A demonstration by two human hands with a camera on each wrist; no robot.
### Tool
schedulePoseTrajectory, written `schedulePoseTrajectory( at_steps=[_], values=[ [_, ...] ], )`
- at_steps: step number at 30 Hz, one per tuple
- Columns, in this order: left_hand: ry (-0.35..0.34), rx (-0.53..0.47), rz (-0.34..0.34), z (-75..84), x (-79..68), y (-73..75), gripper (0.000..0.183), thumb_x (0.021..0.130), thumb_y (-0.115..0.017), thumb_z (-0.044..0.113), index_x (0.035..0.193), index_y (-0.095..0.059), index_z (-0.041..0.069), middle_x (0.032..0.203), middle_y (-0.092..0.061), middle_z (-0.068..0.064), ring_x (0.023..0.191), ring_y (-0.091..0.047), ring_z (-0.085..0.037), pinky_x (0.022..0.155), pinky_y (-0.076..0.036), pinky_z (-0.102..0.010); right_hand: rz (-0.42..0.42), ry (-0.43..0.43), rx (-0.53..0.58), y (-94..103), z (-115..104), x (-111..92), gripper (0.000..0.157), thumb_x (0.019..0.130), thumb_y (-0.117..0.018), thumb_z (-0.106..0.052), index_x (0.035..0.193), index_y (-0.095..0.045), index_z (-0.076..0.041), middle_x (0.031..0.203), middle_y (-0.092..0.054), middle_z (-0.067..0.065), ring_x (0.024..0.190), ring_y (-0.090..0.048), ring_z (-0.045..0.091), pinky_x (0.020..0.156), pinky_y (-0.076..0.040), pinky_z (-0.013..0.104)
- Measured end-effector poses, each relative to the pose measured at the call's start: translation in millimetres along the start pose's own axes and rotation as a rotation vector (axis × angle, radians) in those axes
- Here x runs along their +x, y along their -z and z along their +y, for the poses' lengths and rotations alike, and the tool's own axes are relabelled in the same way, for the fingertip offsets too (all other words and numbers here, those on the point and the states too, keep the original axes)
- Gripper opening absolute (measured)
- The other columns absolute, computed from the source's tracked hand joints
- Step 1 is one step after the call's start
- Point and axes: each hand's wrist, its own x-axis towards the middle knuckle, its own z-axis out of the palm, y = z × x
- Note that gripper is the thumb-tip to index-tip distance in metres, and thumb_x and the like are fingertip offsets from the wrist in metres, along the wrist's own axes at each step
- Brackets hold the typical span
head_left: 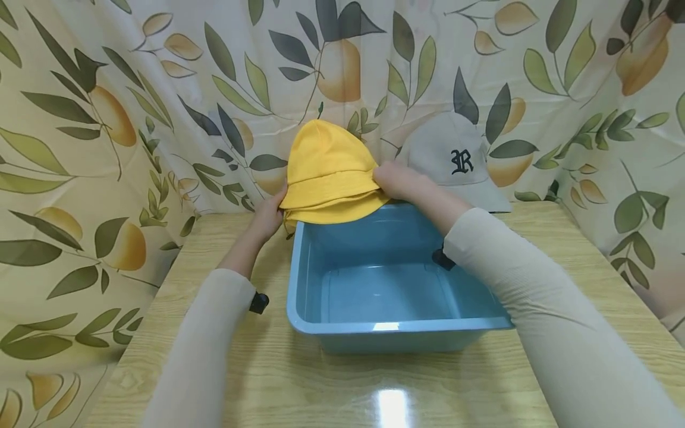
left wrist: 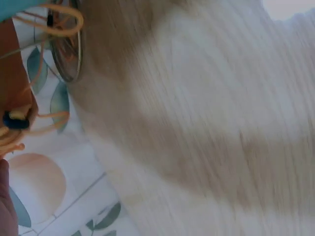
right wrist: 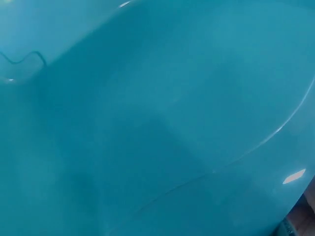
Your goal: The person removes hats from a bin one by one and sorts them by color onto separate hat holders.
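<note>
A yellow bucket hat (head_left: 332, 157) with a small green tip on its crown is held up over the back left corner of a blue plastic basin (head_left: 401, 327). My left hand (head_left: 266, 219) grips the brim's left edge, while my right hand (head_left: 398, 180) pinches its right side. The brim shows layered folds, and its inside is hidden in the head view. In the left wrist view, orange cord (left wrist: 66, 32) with a dark toggle (left wrist: 15, 120) hangs near the fingers. Only the inside of the basin (right wrist: 172, 98) fills most of the right wrist view.
A grey baseball cap (head_left: 444, 148) with a black letter R stands at the back right, partly behind my right forearm. The wooden table (head_left: 257, 368) carries the basin. A leaf-and-fruit patterned curtain (head_left: 230, 89) closes off the back and sides.
</note>
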Motion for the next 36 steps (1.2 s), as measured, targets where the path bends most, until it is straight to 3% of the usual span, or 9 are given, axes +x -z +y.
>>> schedulePoseTrajectory(
  at_steps=[7,14,18,22,25,28,31,34,36],
  values=[
    [0.012,0.032,0.004,1.6,-5.6,-0.5,0.06,0.091,-0.041,-0.008,0.148,-0.028,0.007,0.138,-0.045,-0.024,0.103,-0.056,-0.039,0.083,-0.045,-0.046,-0.02,-0.033,0.022,-3.7,-3.2,1.5,0.022,0.096,-0.042,0.0,0.081,-0.057,-0.003,0.088,-0.06,0.019,0.073,-0.054,0.027,0.064,-0.044,0.036],
    [-0.149,0.144,0.039,15.5,-14.5,17.9,0.045,0.093,-0.052,0.003,0.137,-0.046,0.0,0.126,-0.056,-0.025,0.087,-0.062,-0.039,0.077,-0.049,-0.048,-0.056,-0.05,0.082,8.8,-5.8,-6.0,0.028,0.085,-0.051,0.004,0.063,-0.043,-0.011,0.067,-0.042,0.005,0.061,-0.038,0.019,0.055,-0.034,0.027],
    [-0.207,0.176,-0.002,26.9,-16.6,29.5,0.046,0.091,-0.058,0.006,0.136,-0.048,0.0,0.13,-0.055,-0.02,0.101,-0.062,-0.036,0.078,-0.05,-0.047,-0.075,-0.037,0.093,22.2,-12.3,-15.1,0.029,0.089,-0.046,0.003,0.065,-0.039,-0.012,0.064,-0.032,0.002,0.058,-0.033,0.016,0.055,-0.03,0.026],
    [-0.187,0.157,-0.029,45.5,-24.6,34.6,0.043,0.096,-0.056,0.017,0.135,-0.05,0.001,0.134,-0.052,-0.016,0.118,-0.055,-0.034,0.091,-0.048,-0.046,-0.081,-0.013,0.093,35.5,-20.8,-29.1,0.016,0.093,-0.046,-0.005,0.078,-0.053,-0.006,0.063,-0.037,0.002,0.057,-0.04,0.017,0.055,-0.035,0.026],
    [-0.183,0.14,-0.01,61.8,-35.7,34.3,0.044,0.098,-0.053,0.025,0.134,-0.051,0.0,0.124,-0.06,-0.021,0.085,-0.065,-0.033,0.086,-0.05,-0.044,-0.077,0.034,0.076,43.5,-26.3,-39.8,0.016,0.094,-0.05,-0.011,0.095,-0.061,0.0,0.064,-0.044,0.004,0.06,-0.045,0.019,0.059,-0.039,0.028],
    [-0.187,0.156,0.011,77.6,-46.1,34.0,0.048,0.097,-0.053,0.031,0.134,-0.051,0.001,0.088,-0.067,-0.019,0.049,-0.045,-0.022,0.066,-0.049,-0.039,-0.058,0.062,0.063,50.2,-32.2,-51.4,0.031,0.095,-0.053,-0.017,0.118,-0.058,0.004,0.074,-0.056,0.01,0.069,-0.055,0.024,0.067,-0.047,0.034],
    [-0.197,0.194,0.013,91.0,-53.5,35.3,0.053,0.096,-0.053,0.037,0.136,-0.05,0.003,0.064,-0.053,-0.011,0.046,-0.031,-0.018,0.057,-0.042,-0.036,-0.037,0.047,0.031,54.6,-37.2,-64.2,0.05,0.095,-0.056,-0.025,0.137,-0.045,0.002,0.087,-0.064,0.014,0.085,-0.062,0.029,0.076,-0.051,0.042],
    [-0.222,0.221,0.018,102.2,-60.0,37.9,0.057,0.094,-0.056,0.04,0.137,-0.049,0.004,0.08,-0.063,-0.016,0.06,-0.053,-0.024,0.06,-0.046,-0.038,-0.021,0.025,0.004,57.1,-41.6,-77.7,0.065,0.094,-0.057,-0.036,0.146,-0.034,-0.003,0.083,-0.063,0.011,0.088,-0.063,0.029,0.069,-0.052,0.041],
    [-0.244,0.238,0.028,108.4,-64.6,40.6,0.06,0.092,-0.059,0.04,0.138,-0.048,0.005,0.104,-0.067,-0.019,0.067,-0.059,-0.027,0.057,-0.047,-0.039,-0.003,0.023,0.0,57.7,-44.4,-87.2,0.071,0.093,-0.056,-0.043,0.148,-0.031,-0.006,0.082,-0.063,0.01,0.088,-0.063,0.028,0.06,-0.05,0.037]
  ],
)
